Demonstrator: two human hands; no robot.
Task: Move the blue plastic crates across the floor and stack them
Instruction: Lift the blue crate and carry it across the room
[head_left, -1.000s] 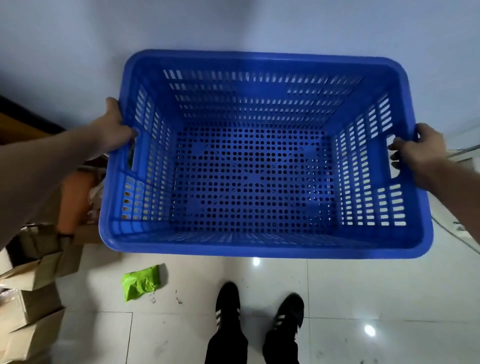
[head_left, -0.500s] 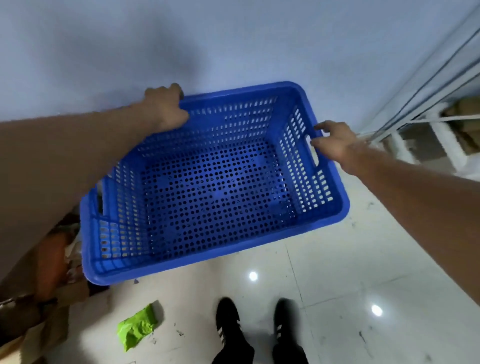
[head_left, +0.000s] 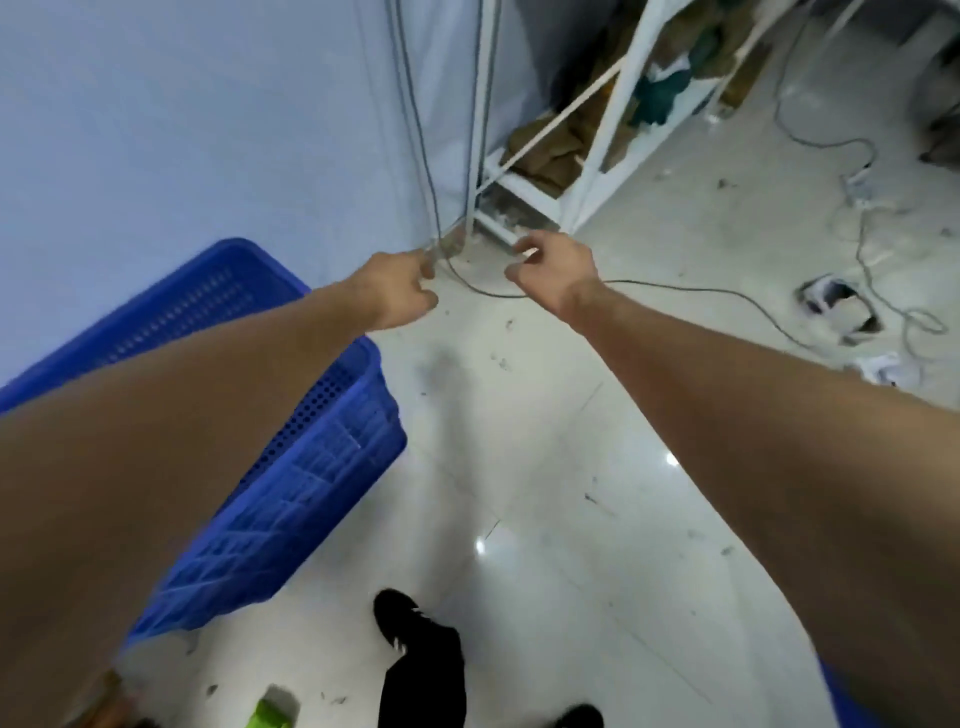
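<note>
The blue crate sits against the wall at the left of the view, its open top upward and its perforated sides showing; much of it is hidden behind the left forearm, and whether it rests on the floor or on something else cannot be told. Neither hand touches it. The left hand is stretched forward past the crate's far corner, fingers curled loosely inward and holding nothing. The right hand reaches forward just beside it, the two hands apart, its fingers bent but spread and empty. Both hang above the pale tiled floor, near the spot where cables run down the wall and a dark cable trails away to the right. Beyond the hands stands a white rack with brown and green bundles on its shelves. More cords and a few small pieces of litter lie scattered on the floor at the right. At the bottom, a leg in dark trousers with black shoes stands on the tiles, and a green scrap lies near the left foot. The picture is blurred
</note>
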